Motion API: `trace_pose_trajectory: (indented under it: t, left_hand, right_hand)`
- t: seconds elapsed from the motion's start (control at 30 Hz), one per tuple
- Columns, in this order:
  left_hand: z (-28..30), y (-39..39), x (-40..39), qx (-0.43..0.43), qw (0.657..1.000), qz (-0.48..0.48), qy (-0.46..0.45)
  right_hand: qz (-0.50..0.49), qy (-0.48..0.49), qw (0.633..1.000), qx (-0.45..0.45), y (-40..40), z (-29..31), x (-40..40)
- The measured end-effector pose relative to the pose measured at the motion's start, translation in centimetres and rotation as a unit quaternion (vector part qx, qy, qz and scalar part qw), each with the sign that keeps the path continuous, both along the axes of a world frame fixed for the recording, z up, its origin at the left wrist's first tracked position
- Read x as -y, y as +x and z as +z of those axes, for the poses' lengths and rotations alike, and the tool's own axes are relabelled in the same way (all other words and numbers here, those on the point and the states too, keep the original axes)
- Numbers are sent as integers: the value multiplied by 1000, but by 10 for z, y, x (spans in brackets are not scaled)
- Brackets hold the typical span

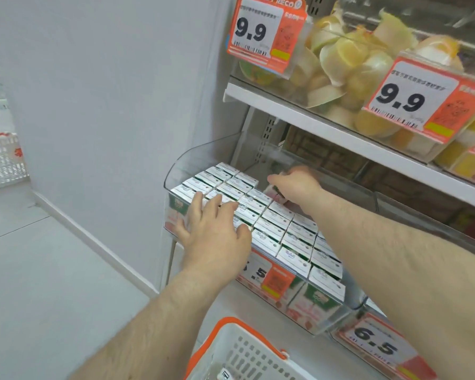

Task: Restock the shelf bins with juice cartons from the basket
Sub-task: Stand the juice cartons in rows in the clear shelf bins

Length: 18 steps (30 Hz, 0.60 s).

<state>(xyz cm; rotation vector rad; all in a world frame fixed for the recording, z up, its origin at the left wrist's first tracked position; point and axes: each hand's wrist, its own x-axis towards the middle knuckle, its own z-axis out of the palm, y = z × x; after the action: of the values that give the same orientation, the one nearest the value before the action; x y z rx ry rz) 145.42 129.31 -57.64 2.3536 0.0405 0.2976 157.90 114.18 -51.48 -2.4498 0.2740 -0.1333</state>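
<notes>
basket (247, 352) below; left hand (214, 231) flat on cartons (294, 237)

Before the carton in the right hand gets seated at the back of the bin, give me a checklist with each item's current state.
1. Right hand holds a juice carton: ok, though the grip is partly hidden.
2. Free space behind the rows in the clear bin: ok, the back right part looks unfilled.
3. Left hand steadies the front cartons: ok, fingers lie flat on their tops.
4. Held carton upright: cannot tell, mostly hidden by the hand.
5. More stock in the basket: cannot tell, only its corner shows.
</notes>
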Motion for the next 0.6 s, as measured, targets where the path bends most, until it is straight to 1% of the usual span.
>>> trace_pose_trajectory:
  t: [0.07,0.17,0.2,0.27,0.33,0.6]
  left_hand:
    - [-4,3,2,-6,1000,-5,-17]
    - [-8,4,6,13,999,2,-39]
    - [-9,5,7,19,999,6,-44]
    - [-11,5,9,24,998,9,-51]
    - [-11,5,10,25,998,12,-58]
    - [-10,2,10,33,997,10,-74]
  right_hand:
    - [4,20,999,-34,11,-2,-5]
    - [16,29,995,-96,20,-2,-5]
    - [23,51,992,-111,22,-2,-4]
    - [32,127,984,-123,25,-5,3]
    - [26,185,973,-134,28,-10,11]
    - [16,225,957,-183,30,-23,24]
